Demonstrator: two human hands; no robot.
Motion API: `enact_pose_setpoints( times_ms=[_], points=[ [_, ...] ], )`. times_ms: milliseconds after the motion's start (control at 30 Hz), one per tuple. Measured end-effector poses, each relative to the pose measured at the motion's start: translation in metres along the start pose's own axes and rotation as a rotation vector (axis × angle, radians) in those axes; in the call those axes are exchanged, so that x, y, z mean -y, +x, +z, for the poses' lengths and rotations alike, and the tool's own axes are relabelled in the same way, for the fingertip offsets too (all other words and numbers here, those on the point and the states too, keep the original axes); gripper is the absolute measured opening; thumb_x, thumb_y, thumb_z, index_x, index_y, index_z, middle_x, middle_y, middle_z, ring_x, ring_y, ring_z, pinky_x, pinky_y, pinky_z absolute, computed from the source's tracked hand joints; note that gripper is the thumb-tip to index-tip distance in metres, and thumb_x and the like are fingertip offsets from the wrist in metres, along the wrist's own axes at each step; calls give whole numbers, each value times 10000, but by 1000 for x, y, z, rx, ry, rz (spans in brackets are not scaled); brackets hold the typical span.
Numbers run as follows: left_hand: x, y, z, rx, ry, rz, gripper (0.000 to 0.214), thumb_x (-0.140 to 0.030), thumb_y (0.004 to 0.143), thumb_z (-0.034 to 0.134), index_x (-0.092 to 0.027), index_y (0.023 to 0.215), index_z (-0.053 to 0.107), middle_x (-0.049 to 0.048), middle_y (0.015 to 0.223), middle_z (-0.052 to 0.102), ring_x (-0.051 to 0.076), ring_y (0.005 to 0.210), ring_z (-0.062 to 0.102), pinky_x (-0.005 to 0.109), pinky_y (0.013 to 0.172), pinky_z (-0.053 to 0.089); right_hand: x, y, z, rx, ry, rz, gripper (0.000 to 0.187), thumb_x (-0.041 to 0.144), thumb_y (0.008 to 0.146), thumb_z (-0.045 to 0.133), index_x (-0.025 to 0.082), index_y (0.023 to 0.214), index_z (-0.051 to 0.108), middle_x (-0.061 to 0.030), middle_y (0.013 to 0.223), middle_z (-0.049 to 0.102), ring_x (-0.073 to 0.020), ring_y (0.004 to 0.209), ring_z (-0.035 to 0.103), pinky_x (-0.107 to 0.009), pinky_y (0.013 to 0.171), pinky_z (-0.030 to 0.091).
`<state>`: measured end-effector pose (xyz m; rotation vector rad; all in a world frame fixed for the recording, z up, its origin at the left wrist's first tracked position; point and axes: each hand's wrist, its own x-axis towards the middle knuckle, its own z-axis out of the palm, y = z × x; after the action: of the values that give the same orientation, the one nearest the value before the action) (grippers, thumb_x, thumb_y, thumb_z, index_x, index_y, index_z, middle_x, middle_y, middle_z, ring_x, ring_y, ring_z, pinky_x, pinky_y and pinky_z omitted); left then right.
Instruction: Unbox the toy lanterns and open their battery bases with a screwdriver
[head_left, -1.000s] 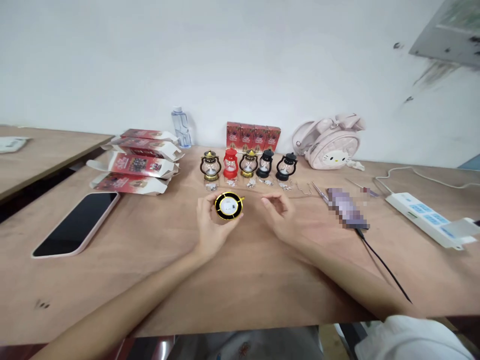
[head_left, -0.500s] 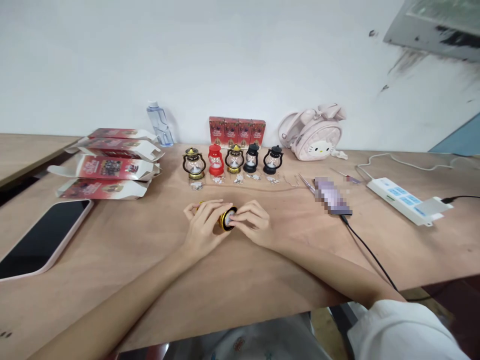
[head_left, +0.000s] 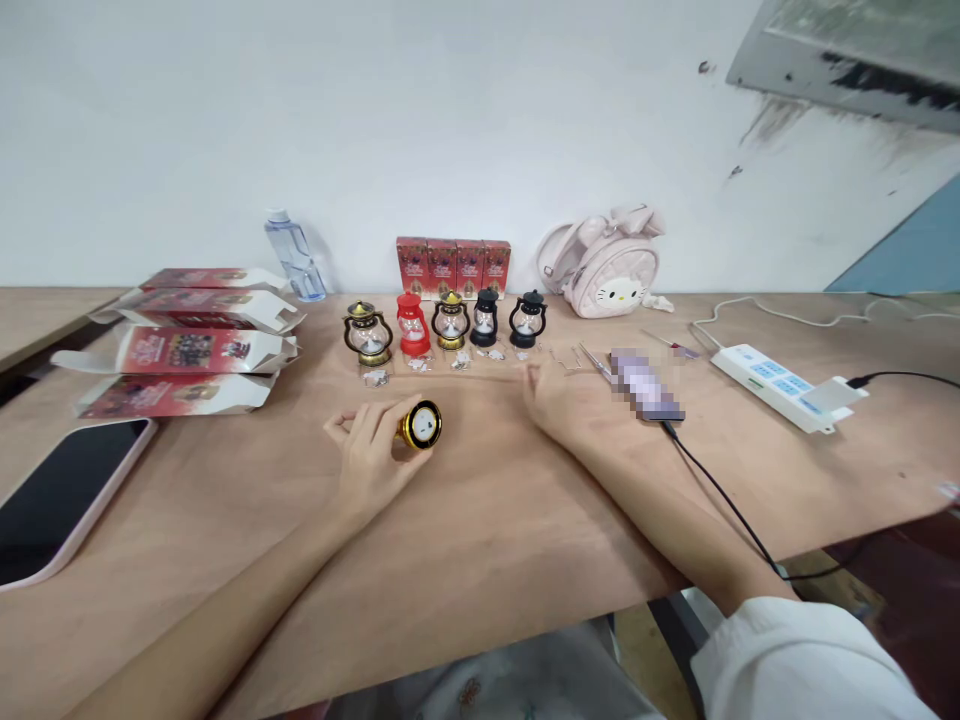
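Note:
My left hand [head_left: 373, 452] is closed around a small gold lantern [head_left: 406, 428], which lies on its side with its round base turned toward me. A white disc with dark marks sits inside the base's black ring. Away from it, my right hand [head_left: 553, 398] reaches over the table with its fingers curled, close to the small white pieces [head_left: 523, 356] before the black lanterns. Its fingertips are mostly hidden, so what they hold cannot be made out. Behind the hands stand a bronze lantern [head_left: 368, 336], a red lantern [head_left: 412, 326], a gold-topped lantern [head_left: 451, 322] and a black lantern [head_left: 528, 321].
Red boxes [head_left: 454, 268] stand against the wall beside a pink bag [head_left: 611, 275]. Opened red cartons [head_left: 184, 350], a bottle [head_left: 296, 255] and a phone [head_left: 67, 500] are on the left. A second phone [head_left: 645, 385], a screwdriver [head_left: 684, 351] and a power strip [head_left: 787, 385] lie right.
My right hand has left the lantern's base and moved away to the right and farther back. The left hand still holds the lantern, its base now turned more toward me.

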<state>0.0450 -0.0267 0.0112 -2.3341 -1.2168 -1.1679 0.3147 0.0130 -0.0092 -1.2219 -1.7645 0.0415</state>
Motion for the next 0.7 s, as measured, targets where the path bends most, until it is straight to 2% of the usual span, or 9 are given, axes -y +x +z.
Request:
enact_pose_setpoints(
  times_ms=[33,100,200,267,333,500,700],
  points=[
    [0,0,0,-4,-6,13,412,-303,768,608,-227,1162,514,85,1032,659,225,894,591,373,822,244,-15,5,-10,-53,-90,80,223,245,937,326,160,893,528,-142,915,580,-269,967,528,-410,850,399],
    [-3,0,0,-1,-32,44,404,-284,769,604,-224,1158,515,79,1030,662,220,884,596,373,822,243,-40,13,-28,-50,-509,314,207,227,931,341,121,953,517,-162,947,587,-282,970,525,-390,820,396],
    [-10,0,-1,22,-65,74,377,-272,774,591,-220,1141,522,72,999,666,214,862,603,371,818,242,-64,17,-43,85,-793,465,197,172,920,356,90,997,518,-174,964,606,-274,937,547,-346,770,386],
    [-13,-1,-1,28,-71,85,361,-276,780,576,-219,1133,522,73,985,665,213,854,604,372,816,241,-71,18,-42,163,-824,464,177,155,908,387,93,994,529,-166,970,613,-258,919,559,-323,756,379],
    [-13,-1,-1,29,-78,96,361,-280,781,566,-214,1133,519,79,984,663,216,852,603,375,814,241,-74,21,-37,189,-818,443,167,139,898,404,93,985,538,-166,996,610,-248,924,560,-313,762,373],
    [-10,-1,1,43,-70,103,391,-282,762,581,-211,1141,513,81,995,663,225,860,599,373,811,246,-82,35,-23,165,-810,435,195,120,898,377,62,976,545,-189,1022,594,-260,983,532,-322,809,362],
    [-11,-1,0,28,-69,105,380,-273,769,586,-205,1135,508,82,1000,662,223,867,602,373,818,246,-91,46,-14,108,-809,465,213,132,884,370,35,964,542,-210,985,595,-289,959,534,-361,812,374]
  ],
)
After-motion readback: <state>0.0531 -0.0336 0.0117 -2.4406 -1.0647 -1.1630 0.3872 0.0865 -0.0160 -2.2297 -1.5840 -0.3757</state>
